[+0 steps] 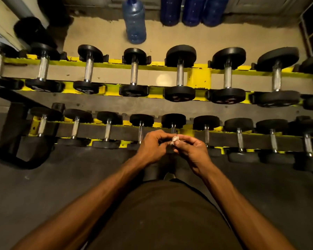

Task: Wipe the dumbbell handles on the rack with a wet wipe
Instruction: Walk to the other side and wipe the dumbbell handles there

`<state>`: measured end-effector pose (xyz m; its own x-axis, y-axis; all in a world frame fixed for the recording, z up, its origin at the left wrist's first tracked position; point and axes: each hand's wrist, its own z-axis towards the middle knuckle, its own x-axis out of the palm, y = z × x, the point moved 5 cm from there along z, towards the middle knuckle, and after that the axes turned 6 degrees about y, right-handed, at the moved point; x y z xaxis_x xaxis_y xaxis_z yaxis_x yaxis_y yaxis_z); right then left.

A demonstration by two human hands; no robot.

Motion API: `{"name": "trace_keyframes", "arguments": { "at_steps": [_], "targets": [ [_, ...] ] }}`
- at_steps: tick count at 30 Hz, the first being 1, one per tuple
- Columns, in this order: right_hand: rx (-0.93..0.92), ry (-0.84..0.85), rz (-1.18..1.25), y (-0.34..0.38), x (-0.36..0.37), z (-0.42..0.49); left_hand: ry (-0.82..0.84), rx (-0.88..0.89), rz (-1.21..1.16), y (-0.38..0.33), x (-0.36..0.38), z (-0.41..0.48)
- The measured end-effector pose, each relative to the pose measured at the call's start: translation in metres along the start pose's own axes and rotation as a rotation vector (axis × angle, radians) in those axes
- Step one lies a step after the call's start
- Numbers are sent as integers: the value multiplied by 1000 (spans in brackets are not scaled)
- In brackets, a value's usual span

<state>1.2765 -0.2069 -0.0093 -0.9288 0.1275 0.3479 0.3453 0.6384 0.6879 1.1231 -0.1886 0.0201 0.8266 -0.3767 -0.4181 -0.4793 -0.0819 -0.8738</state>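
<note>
As left hand [152, 148] and right hand [193, 152] pinch wipe [174, 139], open floor [61, 177] flanks them

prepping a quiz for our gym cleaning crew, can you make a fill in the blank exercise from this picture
1. The rack is painted ____.
2. The dumbbells lie on it in ____ rows.
3. The left hand and right hand ____ pinch the wet wipe.
4. The water bottle standing alone beyond the rack is ____.
Missing words: yellow; two; both; blue.
</note>
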Motion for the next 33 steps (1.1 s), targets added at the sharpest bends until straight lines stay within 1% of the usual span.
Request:
{"name": "trace_keyframes", "arguments": {
  "at_steps": [2,4,7,9,12,17,19,22,25,28,33],
  "targets": [
    [47,48,-28,3,-13,-3,44,-9,-11,-12,12,-5],
    [119,105,-75,4,-21,-8,50,-15,-28,-17,21,-9],
    [154,187,-116,14,-30,-13,-41,-30,-43,-23,29,-12],
    [150,220,-92,20,-34,-18,-102,-53,-107,-25,34,-16],
    [162,265,-101,19,-38,-26,-153,-106,-215,-25,39,-27],
    [181,323,-87,23,-38,-36,-226,-132,-176,-24,40,-40],
    [146,316,-95,28,-36,-36,-231,-133,-159,-27,38,-39],
    [83,262,-108,29,-33,-34,-235,-134,-113,-30,34,-34],
    [65,239,-81,27,-30,-29,-234,-133,-117,-27,31,-28],
    [58,226,-119,23,-28,-23,-247,-134,-107,-19,29,-25],
    [33,97,-170,23,-22,-9,-186,-103,-121,-16,25,-16]
  ]
}}
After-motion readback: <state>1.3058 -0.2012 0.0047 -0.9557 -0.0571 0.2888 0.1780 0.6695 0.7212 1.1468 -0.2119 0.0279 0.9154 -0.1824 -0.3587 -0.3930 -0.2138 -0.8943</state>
